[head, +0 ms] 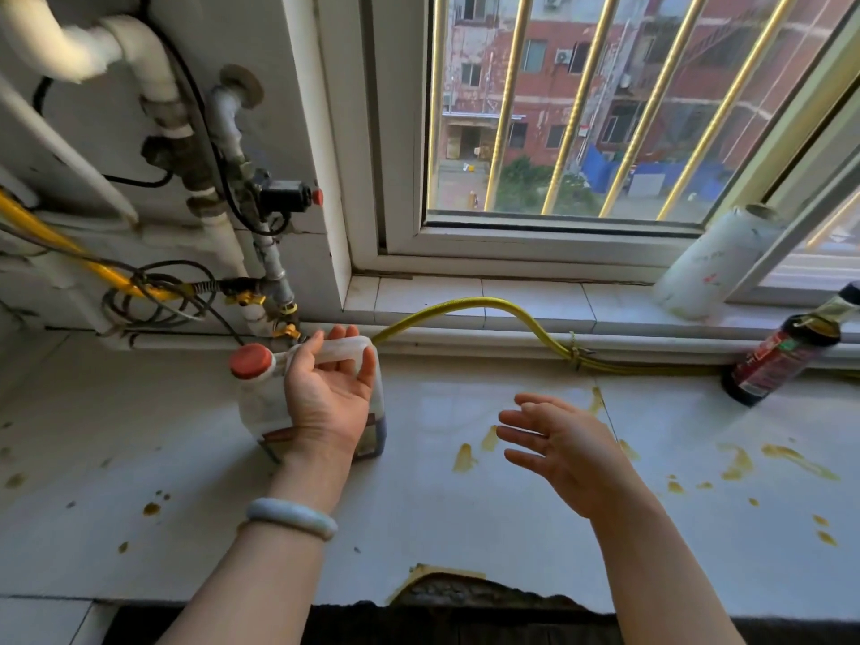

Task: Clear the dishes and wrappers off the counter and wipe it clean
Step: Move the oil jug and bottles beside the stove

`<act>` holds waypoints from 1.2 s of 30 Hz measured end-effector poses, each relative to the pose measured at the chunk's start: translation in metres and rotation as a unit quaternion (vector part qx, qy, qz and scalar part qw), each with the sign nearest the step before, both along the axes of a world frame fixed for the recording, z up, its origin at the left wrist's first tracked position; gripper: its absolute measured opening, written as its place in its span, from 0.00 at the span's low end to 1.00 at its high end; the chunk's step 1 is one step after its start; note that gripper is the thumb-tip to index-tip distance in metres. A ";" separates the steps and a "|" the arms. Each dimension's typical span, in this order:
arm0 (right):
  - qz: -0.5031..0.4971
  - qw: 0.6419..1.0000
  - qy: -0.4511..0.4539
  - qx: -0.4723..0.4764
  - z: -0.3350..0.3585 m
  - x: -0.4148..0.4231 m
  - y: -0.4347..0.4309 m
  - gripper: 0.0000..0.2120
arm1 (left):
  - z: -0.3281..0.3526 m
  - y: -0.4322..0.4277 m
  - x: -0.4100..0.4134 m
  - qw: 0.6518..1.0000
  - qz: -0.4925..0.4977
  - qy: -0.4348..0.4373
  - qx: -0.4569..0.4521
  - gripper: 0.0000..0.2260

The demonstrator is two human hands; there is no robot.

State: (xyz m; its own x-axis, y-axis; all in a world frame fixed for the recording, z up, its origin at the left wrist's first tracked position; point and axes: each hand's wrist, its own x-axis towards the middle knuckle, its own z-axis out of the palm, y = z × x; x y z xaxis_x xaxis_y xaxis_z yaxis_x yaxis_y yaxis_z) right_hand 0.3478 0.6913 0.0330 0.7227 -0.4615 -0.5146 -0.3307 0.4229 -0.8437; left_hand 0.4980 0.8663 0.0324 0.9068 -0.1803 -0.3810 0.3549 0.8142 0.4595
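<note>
**One jug in hand on a stained counter**

One translucent plastic jug (260, 402) stands upright at the back of the white counter (465, 528), its long axis vertical. Its single red cap (250, 360) sits at the top left, and the handle (342, 349) runs from the cap to the right. The left hand (325, 393) is palm up with its fingers curled around that handle — it covers much of the jug's front. One pale bangle (293, 516) circles the wrist below the jug.

The right hand (558, 444) hovers to the right of the jug, well apart from it, fingers straight and spread, holding nothing.

Yellow-brown smears (464, 458) — several large ones and many small spots — lie on the counter, mostly to the jug's right, with a few to its left. A chipped patch (446, 584) breaks the counter's front edge, nearer the viewer than the jug.

One yellow hose (488, 305) arcs from just behind the jug over the tiled sill (530, 295) to the right. A cluster of pipes and valves (274, 272) stands directly behind the jug. Far to its right are one dark sauce bottle (772, 365) on the counter and one white roll (712, 263) on the sill.
</note>
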 end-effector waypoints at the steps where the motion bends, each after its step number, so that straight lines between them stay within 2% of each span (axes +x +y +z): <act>1: -0.001 1.000 -0.001 -0.001 0.001 0.001 0.001 0.11 | 0.000 0.001 0.000 1.000 0.001 -0.001 0.001 0.04; 9: -0.042 0.999 -0.020 -0.017 0.005 -0.010 0.001 0.10 | -0.006 0.005 -0.003 1.000 -0.018 -0.004 0.004 0.04; 15: -0.083 0.996 -0.028 -0.007 0.005 -0.039 -0.010 0.12 | 0.004 0.004 -0.009 0.999 -0.025 0.007 0.048 0.05; 20: -0.122 0.992 -0.037 -0.012 0.013 -0.068 -0.039 0.12 | 0.009 -0.004 -0.030 0.991 -0.095 -0.019 0.087 0.09; 23: -0.134 0.990 -0.035 -0.020 0.017 -0.089 -0.063 0.11 | 0.022 -0.023 -0.053 0.984 -0.143 -0.041 0.101 0.06; 28: -0.142 0.989 -0.027 -0.015 0.019 -0.132 -0.106 0.10 | 0.045 -0.068 -0.097 0.974 -0.203 -0.068 0.070 0.07; 31: -0.155 0.987 -0.032 -0.011 0.019 -0.162 -0.136 0.10 | 0.050 -0.099 -0.126 0.968 -0.238 -0.074 0.030 0.10; 34: -0.158 0.986 -0.037 -0.021 0.020 -0.189 -0.166 0.10 | 0.053 -0.131 -0.155 0.956 -0.280 -0.084 0.002 0.27; 36: -0.153 0.987 -0.036 -0.033 0.022 -0.203 -0.187 0.10 | 0.054 -0.153 -0.174 0.950 -0.299 -0.088 0.004 0.29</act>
